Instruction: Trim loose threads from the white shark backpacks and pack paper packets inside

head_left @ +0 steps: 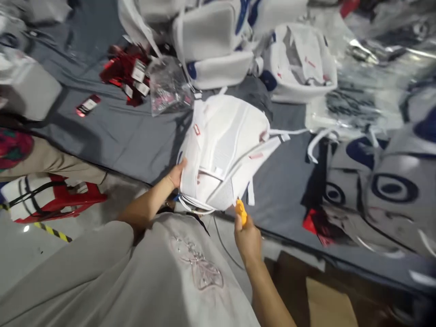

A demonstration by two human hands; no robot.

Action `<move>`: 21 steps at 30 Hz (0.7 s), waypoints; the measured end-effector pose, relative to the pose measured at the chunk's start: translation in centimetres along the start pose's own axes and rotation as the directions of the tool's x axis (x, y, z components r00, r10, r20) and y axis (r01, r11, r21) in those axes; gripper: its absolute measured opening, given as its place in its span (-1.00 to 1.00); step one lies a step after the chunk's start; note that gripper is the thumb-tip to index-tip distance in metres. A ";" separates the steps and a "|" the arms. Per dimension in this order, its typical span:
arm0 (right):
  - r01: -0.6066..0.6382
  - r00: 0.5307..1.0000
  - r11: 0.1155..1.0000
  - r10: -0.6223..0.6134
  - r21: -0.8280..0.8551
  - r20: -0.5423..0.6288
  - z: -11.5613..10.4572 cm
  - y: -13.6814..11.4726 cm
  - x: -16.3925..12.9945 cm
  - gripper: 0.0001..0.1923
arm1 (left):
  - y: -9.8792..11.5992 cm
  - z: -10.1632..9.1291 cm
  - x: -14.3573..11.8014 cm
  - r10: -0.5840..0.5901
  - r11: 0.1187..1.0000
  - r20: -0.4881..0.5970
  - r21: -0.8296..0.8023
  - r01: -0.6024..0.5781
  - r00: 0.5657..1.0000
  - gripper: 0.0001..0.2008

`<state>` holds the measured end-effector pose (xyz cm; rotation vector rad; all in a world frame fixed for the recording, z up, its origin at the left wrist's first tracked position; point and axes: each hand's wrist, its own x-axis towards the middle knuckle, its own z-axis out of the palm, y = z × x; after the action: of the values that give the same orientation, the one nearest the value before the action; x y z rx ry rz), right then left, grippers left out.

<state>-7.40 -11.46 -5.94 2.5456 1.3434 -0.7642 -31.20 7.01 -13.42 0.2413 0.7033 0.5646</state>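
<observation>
A white backpack lies on the grey-covered table with its strap side up. Its shoulder straps and small red-and-white labels show. My left hand is closed on the bag's left edge near its lower end, fingers partly hidden behind it. In my right hand is a small orange tool, gripped in the fist. Its tip points at the bag's lower right edge, close to the fabric; whether it touches I cannot tell. White cords hang in a loop at the bag's near end.
More white bags are heaped at the back, and others with blue eye shapes lie at right. Red tags and a clear plastic bag sit behind. A red stool and another person's leg are at left.
</observation>
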 end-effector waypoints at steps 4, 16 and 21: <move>-0.053 0.999 0.991 0.051 0.120 0.017 0.2 1.2 -1.3 -0.53 | 0.0 0.8 1.5 -0.004 0.994 -0.130 -0.107 -0.010 0.992 -0.28; 0.049 0.971 0.995 -0.066 0.081 0.229 4.4 -0.6 -10.7 -0.59 | -0.5 3.9 1.5 0.043 0.991 -0.087 -0.119 -0.053 0.995 -0.44; 0.014 0.966 0.996 0.010 -0.092 0.257 3.8 -2.8 -8.6 -0.59 | -0.8 4.1 -1.3 0.125 0.962 -0.071 0.254 -0.103 0.990 -0.40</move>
<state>-15.06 -17.41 -4.59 2.2804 1.2660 -0.9696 -28.95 5.53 -9.99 0.4973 0.8495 0.5990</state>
